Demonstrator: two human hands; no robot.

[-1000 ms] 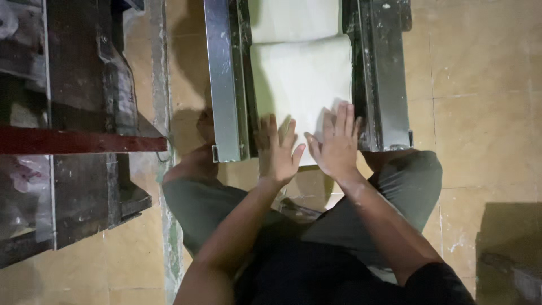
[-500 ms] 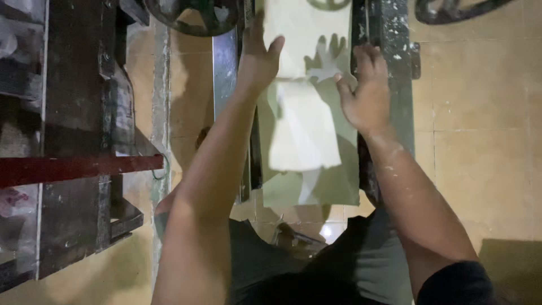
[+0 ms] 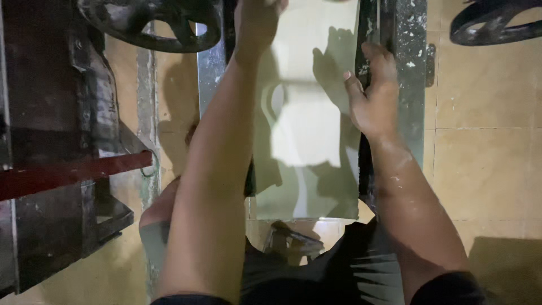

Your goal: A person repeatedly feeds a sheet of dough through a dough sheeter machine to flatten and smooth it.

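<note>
Reaching forward, both hands, left (image 3: pixel 257 22) and right (image 3: pixel 372 93), lie open on the pale sheet (image 3: pixel 307 130).

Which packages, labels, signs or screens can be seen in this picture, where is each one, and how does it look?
None can be seen: no package, label, sign or screen. The left hand and right hand reach over a pale sheet on a metal tray, with a dark handwheel at upper left.
</note>
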